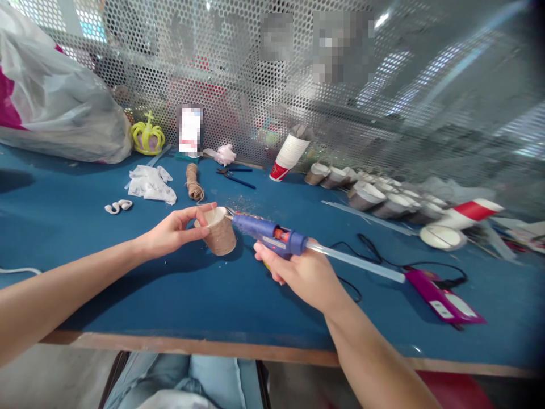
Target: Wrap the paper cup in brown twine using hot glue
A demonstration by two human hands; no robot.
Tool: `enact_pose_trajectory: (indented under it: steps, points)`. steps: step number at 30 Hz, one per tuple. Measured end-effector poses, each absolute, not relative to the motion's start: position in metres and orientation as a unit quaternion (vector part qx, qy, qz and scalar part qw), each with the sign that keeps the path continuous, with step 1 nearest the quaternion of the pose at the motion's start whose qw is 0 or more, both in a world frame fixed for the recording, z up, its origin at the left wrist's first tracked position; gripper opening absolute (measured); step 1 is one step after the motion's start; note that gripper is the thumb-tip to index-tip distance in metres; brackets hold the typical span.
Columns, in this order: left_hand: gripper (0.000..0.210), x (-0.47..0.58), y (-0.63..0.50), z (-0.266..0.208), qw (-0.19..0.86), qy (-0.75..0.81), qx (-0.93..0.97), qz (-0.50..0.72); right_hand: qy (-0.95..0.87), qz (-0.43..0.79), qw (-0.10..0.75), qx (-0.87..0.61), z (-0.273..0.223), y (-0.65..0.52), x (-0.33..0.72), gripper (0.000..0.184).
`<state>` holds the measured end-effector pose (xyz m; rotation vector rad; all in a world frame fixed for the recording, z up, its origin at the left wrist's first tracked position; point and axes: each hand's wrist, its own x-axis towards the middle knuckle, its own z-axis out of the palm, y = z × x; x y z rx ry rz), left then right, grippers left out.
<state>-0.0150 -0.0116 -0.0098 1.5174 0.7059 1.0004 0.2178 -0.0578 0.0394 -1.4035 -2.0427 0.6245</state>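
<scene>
My left hand (181, 230) grips the rim of a small paper cup (220, 236) wrapped in brown twine, white inside and slightly tilted above the blue table. Closed round its handle, my right hand (304, 272) holds a blue glue gun (272, 232). A long clear glue stick (357, 261) juts from the gun's back end. The gun's metal tip is at the cup's upper right rim; whether they touch I cannot tell. Behind the cup lies a bundle of brown twine (194, 183).
Pliers (236, 177), a crumpled white plastic piece (150, 184) and a yellow crown-shaped ornament (148, 136) lie further back. Stacked paper cups (290, 156) lean on the perforated metal screen. Several wrapped cups (366, 194) stand at right, near a purple packet (443, 298) and a black cable (370, 247).
</scene>
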Motion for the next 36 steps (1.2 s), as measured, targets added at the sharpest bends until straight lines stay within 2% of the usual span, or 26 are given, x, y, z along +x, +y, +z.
enact_pose_trajectory:
  steps: [9,36]
  points:
    - [0.019,-0.014,-0.013,-0.007,0.577,0.294,0.632,0.426,-0.774,0.234,0.272,-0.522,0.042,-0.060,0.217,0.033]
    - [0.020,-0.015,-0.014,-0.005,0.580,0.303,0.633,0.413,-0.727,0.331,0.269,-0.537,0.043,-0.050,0.223,0.033]
